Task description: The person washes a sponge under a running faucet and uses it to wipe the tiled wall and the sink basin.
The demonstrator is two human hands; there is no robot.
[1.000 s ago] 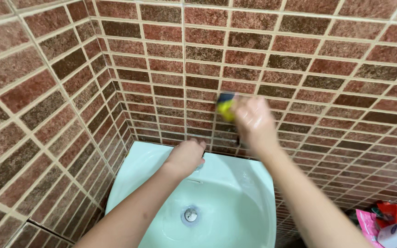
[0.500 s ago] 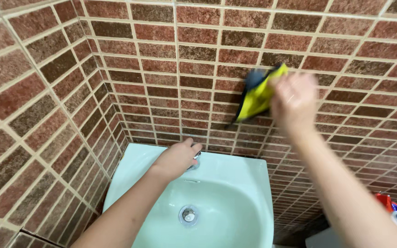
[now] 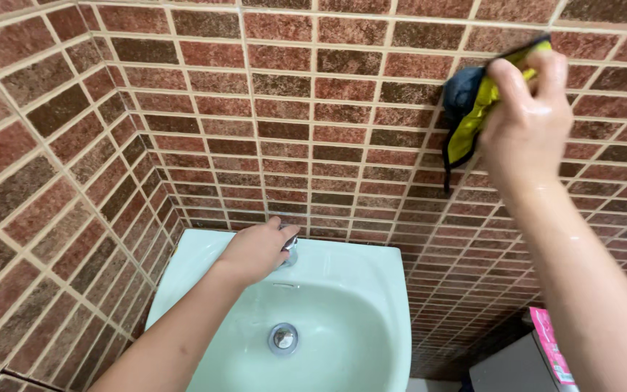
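Observation:
My right hand is raised high against the brown brick-tile wall and grips a yellow and dark blue cleaning cloth, pressed to the tiles with a thin strap hanging down. My left hand rests on the back rim of a pale green washbasin, its fingers over the small metal tap. The basin's round metal drain lies below the left hand. Both forearms look wet.
A second tiled wall meets the back wall in a corner left of the basin. At the lower right stand a grey box and a pink package.
My right hand has carried the cloth up and to the right along the wall. The left hand has stayed at the tap. The view has moved closer.

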